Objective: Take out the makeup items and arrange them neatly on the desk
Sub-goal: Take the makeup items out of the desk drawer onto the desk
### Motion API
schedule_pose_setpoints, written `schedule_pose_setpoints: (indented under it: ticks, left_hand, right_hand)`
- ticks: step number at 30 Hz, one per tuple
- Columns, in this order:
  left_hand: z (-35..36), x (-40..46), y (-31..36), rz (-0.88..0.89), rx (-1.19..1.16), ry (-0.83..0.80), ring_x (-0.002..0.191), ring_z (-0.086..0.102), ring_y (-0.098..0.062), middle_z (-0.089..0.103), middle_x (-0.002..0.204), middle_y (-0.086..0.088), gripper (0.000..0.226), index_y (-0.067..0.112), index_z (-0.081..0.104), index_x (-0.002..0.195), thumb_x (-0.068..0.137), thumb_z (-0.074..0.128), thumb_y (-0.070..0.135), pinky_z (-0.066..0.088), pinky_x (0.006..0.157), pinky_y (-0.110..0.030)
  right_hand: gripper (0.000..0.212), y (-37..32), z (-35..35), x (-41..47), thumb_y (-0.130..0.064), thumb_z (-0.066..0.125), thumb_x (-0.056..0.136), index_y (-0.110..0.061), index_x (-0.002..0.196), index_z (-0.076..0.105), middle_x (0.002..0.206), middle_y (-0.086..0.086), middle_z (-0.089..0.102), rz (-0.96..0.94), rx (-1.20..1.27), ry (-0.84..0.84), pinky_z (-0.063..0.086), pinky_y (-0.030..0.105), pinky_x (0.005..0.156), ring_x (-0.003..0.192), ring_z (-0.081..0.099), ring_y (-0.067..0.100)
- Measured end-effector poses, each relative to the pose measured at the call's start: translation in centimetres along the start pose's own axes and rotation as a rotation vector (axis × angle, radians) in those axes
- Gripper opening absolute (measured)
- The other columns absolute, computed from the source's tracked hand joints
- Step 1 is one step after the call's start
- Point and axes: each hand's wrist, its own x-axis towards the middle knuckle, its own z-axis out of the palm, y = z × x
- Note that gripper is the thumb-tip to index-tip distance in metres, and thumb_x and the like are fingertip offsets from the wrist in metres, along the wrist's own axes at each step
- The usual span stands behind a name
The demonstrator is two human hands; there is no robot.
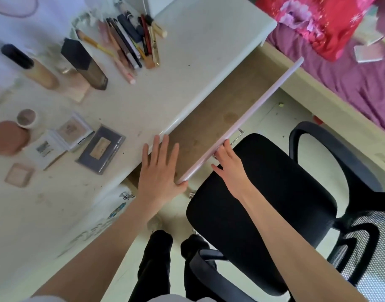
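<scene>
The drawer [220, 110] under the white desk [187, 62] is pulled out and I see nothing lying inside it. My left hand [160, 171] lies flat and open over the drawer's near corner, its fingers reaching the desk edge. My right hand [228, 162] holds the drawer front [263, 107] near its metal handle. On the desk lie pencils and brushes [130, 42], two foundation bottles [84, 64], a purple palette [101, 149], white compacts [63, 138], a brown puff case [7, 138] and a small pink compact [19, 174].
A black office chair [274, 203] stands right behind the drawer front. A bed with purple sheets [350, 79] and a red cover [313, 20] lies to the right. My dark trouser legs [154, 269] are below. A small round jar [27, 117] sits near the puff case.
</scene>
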Motion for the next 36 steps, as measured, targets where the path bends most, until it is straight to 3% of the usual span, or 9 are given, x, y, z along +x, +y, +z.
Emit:
schedule_pose_setpoints:
  ticks: [4,7,11,17,21,25,28,32,36]
  left_hand:
    - [0.3,1.3,-1.5,-0.084,0.034,-0.059,0.143,-0.001,-0.036,0.005,0.155,-0.017,0.099,0.009,0.016,0.147,0.071,0.060,0.056,-0.006,0.112,-0.047]
    - [0.1,2.4,-2.8,-0.148,0.030,-0.113,0.143,-0.003,-0.029,0.000,0.156,-0.011,0.096,0.010,0.001,0.147,0.079,0.052,0.055,-0.004,0.111,-0.045]
    - [-1.2,3.8,-4.8,-0.102,0.022,-0.044,0.122,0.040,-0.030,0.038,0.139,-0.009,0.078,0.007,0.031,0.139,0.076,0.067,0.036,0.030,0.099,-0.042]
    - [-0.5,4.1,-5.2,-0.113,-0.026,0.020,0.106,0.054,-0.032,0.055,0.125,-0.008,0.076,0.007,0.050,0.129,0.062,0.081,0.025,0.044,0.087,-0.040]
    - [-0.6,4.3,-4.8,-0.156,-0.075,-0.021,0.115,0.047,-0.031,0.048,0.133,-0.004,0.075,0.010,0.042,0.135,0.070,0.075,0.022,0.037,0.096,-0.040]
    - [-1.2,4.7,-5.3,-0.144,-0.130,-0.133,0.127,0.030,-0.027,0.028,0.144,0.001,0.071,0.017,0.021,0.142,0.084,0.060,0.030,0.026,0.102,-0.036]
    - [-3.0,5.5,-6.9,-0.059,-0.283,-0.281,0.129,0.027,-0.029,0.025,0.146,-0.004,0.066,0.017,0.023,0.143,0.087,0.055,0.034,0.032,0.099,-0.038]
    - [-6.8,3.8,-9.5,-0.036,-0.328,-0.198,0.136,0.022,-0.023,0.025,0.150,-0.003,0.062,0.022,0.017,0.147,0.094,0.043,0.041,0.024,0.109,-0.039]
    - [-11.2,-0.3,-13.2,-0.127,-0.309,0.044,0.138,0.021,-0.025,0.026,0.151,-0.006,0.061,0.021,0.023,0.146,0.093,0.041,0.046,0.016,0.113,-0.047]
  right_hand:
    - [0.037,-1.6,1.3,2.0,-0.017,0.037,0.100,-0.027,0.135,0.041,0.136,0.008,0.046,0.016,0.007,-0.010,0.035,0.039,0.108,0.128,0.043,0.017]
    - [0.042,-2.5,2.7,3.8,-0.018,0.036,0.100,-0.024,0.142,0.034,0.136,0.003,0.046,0.029,0.044,-0.049,0.032,0.040,0.111,0.130,0.041,0.014]
    - [0.048,-3.6,5.5,5.7,-0.027,0.034,0.100,-0.025,0.147,0.021,0.132,-0.011,0.048,0.035,0.055,-0.099,0.028,0.040,0.113,0.133,0.037,0.009]
    - [0.052,-3.7,6.8,6.4,-0.025,0.034,0.100,-0.030,0.148,0.016,0.124,-0.024,0.047,0.035,0.050,-0.044,0.027,0.040,0.114,0.125,0.041,0.004]
    - [0.051,-3.8,6.5,6.2,-0.027,0.036,0.099,-0.030,0.148,0.019,0.112,-0.024,0.051,0.025,-0.029,-0.054,0.028,0.039,0.112,0.129,0.040,0.006]
    - [0.042,-4.9,6.8,5.1,-0.025,0.036,0.100,-0.020,0.141,0.034,0.134,0.005,0.048,0.010,-0.270,-0.035,0.034,0.042,0.107,0.126,0.044,0.024]
    - [0.022,-6.4,7.6,3.8,-0.020,0.036,0.097,-0.013,0.106,0.054,0.097,0.005,0.053,-0.059,-0.558,-0.010,0.044,0.028,0.079,0.083,0.053,0.025]
    - [0.048,-8.6,10.0,0.5,-0.031,0.039,0.099,-0.015,0.144,0.032,0.144,0.003,0.040,-0.219,-0.788,0.006,0.032,0.031,0.103,0.128,0.041,0.019]
    - [0.054,-11.0,13.7,-4.2,-0.032,0.039,0.099,-0.016,0.147,0.023,0.152,0.003,0.028,-0.464,-1.048,-0.050,0.022,0.030,0.110,0.138,0.029,0.019]
